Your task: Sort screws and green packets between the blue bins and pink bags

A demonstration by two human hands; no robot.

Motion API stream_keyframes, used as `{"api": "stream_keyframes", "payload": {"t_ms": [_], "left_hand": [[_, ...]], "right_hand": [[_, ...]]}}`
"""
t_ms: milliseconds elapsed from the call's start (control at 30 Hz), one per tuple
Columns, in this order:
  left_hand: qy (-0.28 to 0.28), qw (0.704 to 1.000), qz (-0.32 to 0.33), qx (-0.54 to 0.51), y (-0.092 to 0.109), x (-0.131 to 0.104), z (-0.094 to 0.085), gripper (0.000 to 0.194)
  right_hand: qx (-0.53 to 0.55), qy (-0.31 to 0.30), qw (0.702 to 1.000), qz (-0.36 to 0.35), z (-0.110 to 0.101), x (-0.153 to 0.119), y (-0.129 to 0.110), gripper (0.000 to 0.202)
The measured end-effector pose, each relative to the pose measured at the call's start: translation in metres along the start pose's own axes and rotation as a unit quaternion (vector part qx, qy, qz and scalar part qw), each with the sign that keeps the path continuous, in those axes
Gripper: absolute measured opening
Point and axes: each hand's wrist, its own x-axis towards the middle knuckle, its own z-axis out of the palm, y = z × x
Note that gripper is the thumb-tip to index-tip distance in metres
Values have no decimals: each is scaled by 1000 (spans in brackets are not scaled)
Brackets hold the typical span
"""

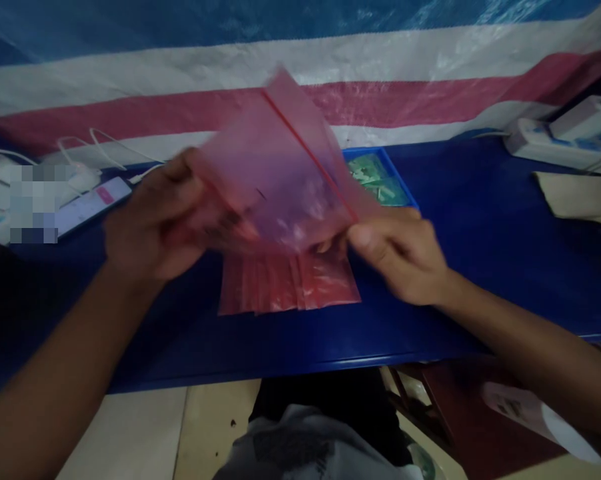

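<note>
Between my hands, raised over the table, is a translucent pink zip bag with a red seal line running across it. My left hand is closed on the bag's left side, where something dark and reddish shows through, too blurred to name. My right hand pinches the bag near the lower end of the seal line. Beneath the held bag, several more pink zip bags lie fanned out on the blue table. They are partly hidden by the raised bag.
A blue tray with green pieces stands behind my right hand. A power strip and white cables lie at the left, another power strip at the right. A beige cloth-like item rests on the right. Striped sheeting hangs behind.
</note>
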Motion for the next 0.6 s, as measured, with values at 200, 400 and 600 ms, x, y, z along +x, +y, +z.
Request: {"api": "stream_keyframes", "payload": {"t_ms": [200, 400, 600], "left_hand": [[159, 984, 9, -74, 0, 18, -8, 42], [153, 985, 6, -85, -8, 14, -2, 38], [68, 997, -3, -44, -8, 7, -6, 14]], "right_hand": [[-168, -284, 925, -191, 54, 16, 11, 55], [-137, -362, 909, -153, 65, 4, 32, 76], [-35, -232, 966, -111, 28, 3, 18, 56]]}}
